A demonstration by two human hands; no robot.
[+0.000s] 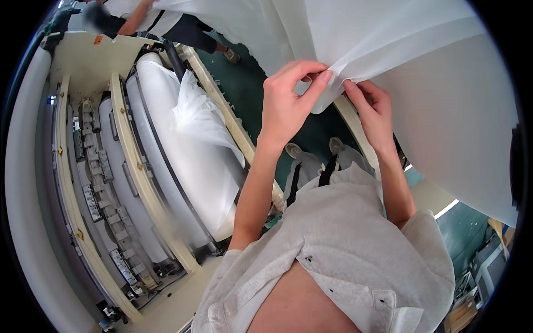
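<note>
Left hand (288, 100): raised at chest height, thumb and fingers pinched shut on the edge of the white sheet (388, 44).
Right hand (373, 108): just beside the left, fingertips nipping the same hem.
White sheet: hangs overhead, draping down to the right.
Ironing machine (139, 166): to the left, cream frame, white padded roller with bunched cloth (197, 116) on it.
Co-worker (139, 16): at the machine's far end.

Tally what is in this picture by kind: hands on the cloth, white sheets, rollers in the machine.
Hands pinching the cloth: 2, left hand and right hand
White sheet held up: 1
White roller in the machine, with cloth on it: 1
Total: 4
</note>
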